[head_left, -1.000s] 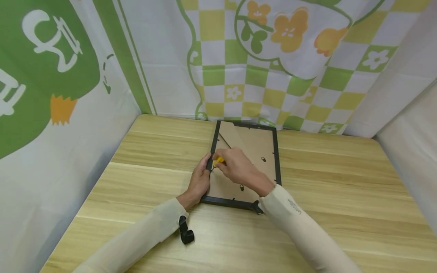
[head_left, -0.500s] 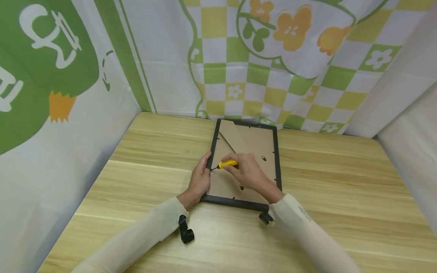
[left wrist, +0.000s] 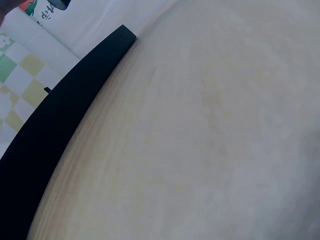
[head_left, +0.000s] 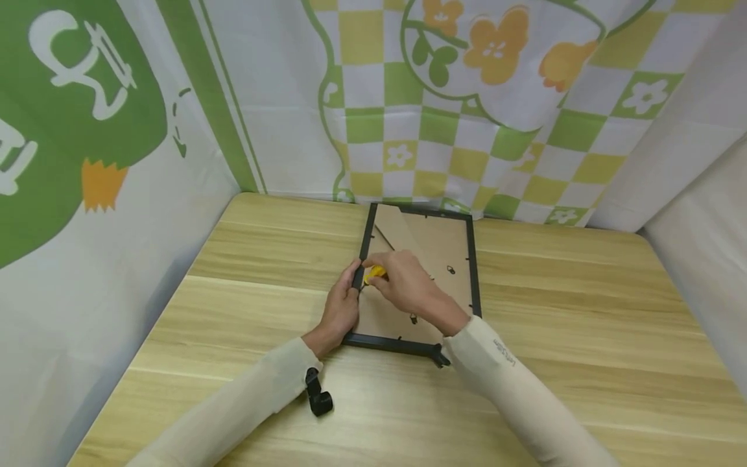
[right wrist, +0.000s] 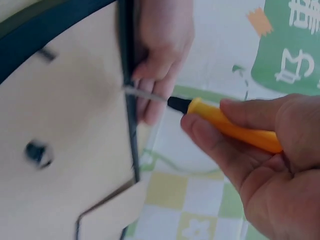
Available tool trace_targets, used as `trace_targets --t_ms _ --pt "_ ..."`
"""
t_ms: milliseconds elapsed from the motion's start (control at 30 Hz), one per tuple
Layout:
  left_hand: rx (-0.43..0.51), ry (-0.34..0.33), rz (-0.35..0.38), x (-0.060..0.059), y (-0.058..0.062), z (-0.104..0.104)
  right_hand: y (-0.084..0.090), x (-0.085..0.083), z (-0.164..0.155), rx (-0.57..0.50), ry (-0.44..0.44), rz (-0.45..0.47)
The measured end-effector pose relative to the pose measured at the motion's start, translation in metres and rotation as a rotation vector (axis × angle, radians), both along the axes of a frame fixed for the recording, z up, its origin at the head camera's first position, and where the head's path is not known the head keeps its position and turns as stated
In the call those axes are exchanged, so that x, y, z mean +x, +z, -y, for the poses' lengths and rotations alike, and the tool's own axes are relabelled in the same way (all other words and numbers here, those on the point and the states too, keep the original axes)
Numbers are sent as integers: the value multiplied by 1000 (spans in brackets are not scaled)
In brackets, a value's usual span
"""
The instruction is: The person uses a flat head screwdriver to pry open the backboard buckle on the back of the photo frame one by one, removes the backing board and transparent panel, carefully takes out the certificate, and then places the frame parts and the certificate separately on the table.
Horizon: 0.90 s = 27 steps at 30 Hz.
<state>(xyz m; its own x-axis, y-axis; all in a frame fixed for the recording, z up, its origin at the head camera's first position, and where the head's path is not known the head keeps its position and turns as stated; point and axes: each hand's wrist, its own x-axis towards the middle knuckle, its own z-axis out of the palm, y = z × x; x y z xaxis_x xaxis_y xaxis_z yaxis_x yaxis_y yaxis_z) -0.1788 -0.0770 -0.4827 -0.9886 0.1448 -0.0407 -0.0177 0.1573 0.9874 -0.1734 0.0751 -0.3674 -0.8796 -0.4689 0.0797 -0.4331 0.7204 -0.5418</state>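
Note:
A black picture frame point(head_left: 475, 275) lies back side up on the table, its brown backing board point(head_left: 440, 305) showing small black tabs along the rim. My left hand point(head_left: 340, 308) grips the frame's left side, thumb along the border. Between the fingers and thumb of my right hand point(head_left: 408, 280) is a yellow-handled screwdriver point(right wrist: 220, 121). Its thin metal shaft reaches the inner left edge of the frame, right beside my left hand, in the right wrist view. The left wrist view has only the frame's black side point(left wrist: 65, 110) and tabletop.
A hinged stand flap point(head_left: 392, 224) is part of the backing, and small hanging rings point(head_left: 450, 270) sit on it. The wooden table point(head_left: 572, 324) extends to both sides. Behind it hangs a checked green, yellow and white curtain point(head_left: 443, 126). A black wrist camera point(head_left: 319, 399) hangs below the left sleeve.
My right hand swung right with the screwdriver, its handle tilting lower, then came back left and up to nearly its first pose. My left hand and the frame stayed put.

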Motion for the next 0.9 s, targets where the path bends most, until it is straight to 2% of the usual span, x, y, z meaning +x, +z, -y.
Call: trace_targets --t_ms 200,300,433,500,667,733,900 --pt "-22 4 1 1 1 -1 -14 -7 -36 -53 -17 50" --pt "-17 6 -9 1 1 -1 -21 -12 -53 -96 -68 99" --pt "4 -3 -23 1 0 0 -27 -20 -68 -102 -143 149" --pt "7 -13 -24 6 10 0 -29 -25 -73 -107 -165 165" --pt "5 -31 -8 18 37 -1 -33 -36 -80 -86 -195 129" --pt "11 -31 -5 18 37 0 -35 -39 -82 -76 -204 109" --pt "20 -27 6 17 36 0 -40 -50 -82 -118 -255 126"
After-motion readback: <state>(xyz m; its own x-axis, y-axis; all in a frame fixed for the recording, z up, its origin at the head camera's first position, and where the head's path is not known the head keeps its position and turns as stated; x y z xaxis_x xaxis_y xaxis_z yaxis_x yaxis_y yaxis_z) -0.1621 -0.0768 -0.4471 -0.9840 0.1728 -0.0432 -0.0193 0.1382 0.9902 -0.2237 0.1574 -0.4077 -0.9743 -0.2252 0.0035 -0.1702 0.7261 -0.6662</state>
